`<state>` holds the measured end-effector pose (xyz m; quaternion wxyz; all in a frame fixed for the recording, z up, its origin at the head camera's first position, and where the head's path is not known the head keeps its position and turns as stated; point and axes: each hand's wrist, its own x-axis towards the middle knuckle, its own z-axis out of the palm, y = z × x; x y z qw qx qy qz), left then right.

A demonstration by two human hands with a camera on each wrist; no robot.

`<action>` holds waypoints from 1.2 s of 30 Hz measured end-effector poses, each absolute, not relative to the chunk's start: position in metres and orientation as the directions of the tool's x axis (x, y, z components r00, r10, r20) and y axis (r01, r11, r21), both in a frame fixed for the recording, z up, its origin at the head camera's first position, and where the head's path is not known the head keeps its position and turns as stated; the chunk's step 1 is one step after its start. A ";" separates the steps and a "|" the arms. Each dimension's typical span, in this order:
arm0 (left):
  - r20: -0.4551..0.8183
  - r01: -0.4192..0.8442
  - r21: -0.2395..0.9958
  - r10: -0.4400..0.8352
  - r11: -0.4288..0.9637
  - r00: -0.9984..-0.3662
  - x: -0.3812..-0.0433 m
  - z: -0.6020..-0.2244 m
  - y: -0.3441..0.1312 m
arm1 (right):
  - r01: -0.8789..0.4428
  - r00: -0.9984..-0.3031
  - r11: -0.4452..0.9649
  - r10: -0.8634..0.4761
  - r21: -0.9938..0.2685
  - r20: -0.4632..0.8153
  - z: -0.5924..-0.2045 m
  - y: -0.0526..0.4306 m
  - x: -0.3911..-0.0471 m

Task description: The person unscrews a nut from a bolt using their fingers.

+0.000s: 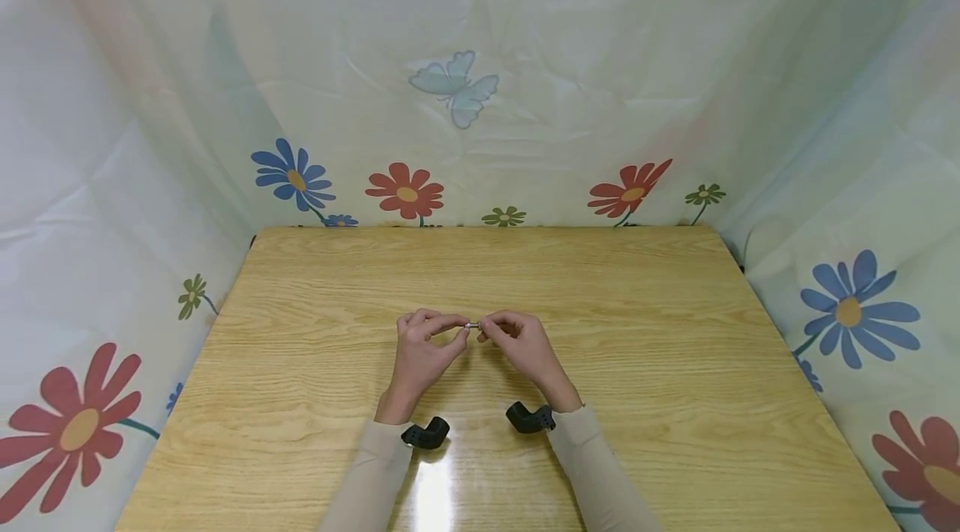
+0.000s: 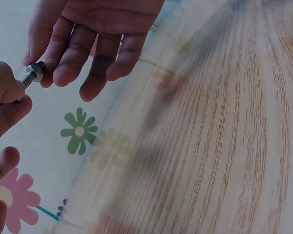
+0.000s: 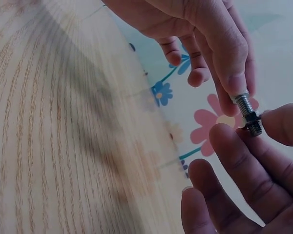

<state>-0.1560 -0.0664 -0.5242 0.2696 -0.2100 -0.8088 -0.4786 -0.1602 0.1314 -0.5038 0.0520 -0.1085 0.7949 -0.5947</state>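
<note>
One big red flower (image 1: 79,430) is printed low on the pale curtain (image 1: 67,198) at far left; next comes the wood-grained bench (image 1: 255,407), spreading rightward beneath everything held; over it reaches the left sleeve (image 1: 367,469), a black wrist camera (image 1: 426,434) at its cuff; the left hand (image 1: 423,353) pinches a nut (image 3: 252,118) between thumb and finger, its other fingers apart from the metal; that nut sits round the threads of a small bolt (image 3: 243,102), near the tip, a little thread poking out past it; the bolt is held between the two hands, over the middle of the bench; the right hand (image 1: 522,340) grasps the bolt's other end in thumb and finger, hiding most of that end; then the right wrist camera (image 1: 529,418) and right sleeve (image 1: 603,469); farthest right, a blue flower (image 1: 848,312) on the curtain.
</note>
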 end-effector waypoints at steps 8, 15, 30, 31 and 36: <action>0.619 0.577 0.673 0.075 0.463 -0.782 -0.155 -0.524 -0.066 | -0.129 -0.966 0.247 -0.250 -0.960 0.066 -0.501 0.132 -0.159; 0.613 0.564 0.674 0.065 0.476 -0.787 -0.155 -0.524 -0.066 | -0.188 -0.955 0.184 -0.263 -0.965 0.136 -0.500 0.133 -0.158; 0.622 0.567 0.676 0.047 0.470 -0.782 -0.155 -0.522 -0.065 | -0.212 -0.958 0.124 -0.221 -0.969 0.181 -0.497 0.133 -0.159; 0.625 0.570 0.676 0.046 0.468 -0.779 -0.155 -0.522 -0.065 | -0.191 -0.964 0.135 -0.210 -0.972 0.161 -0.498 0.132 -0.159; 0.619 0.569 0.687 0.046 0.451 -0.784 -0.155 -0.522 -0.065 | -0.096 -0.985 0.202 -0.163 -0.975 0.063 -0.501 0.129 -0.158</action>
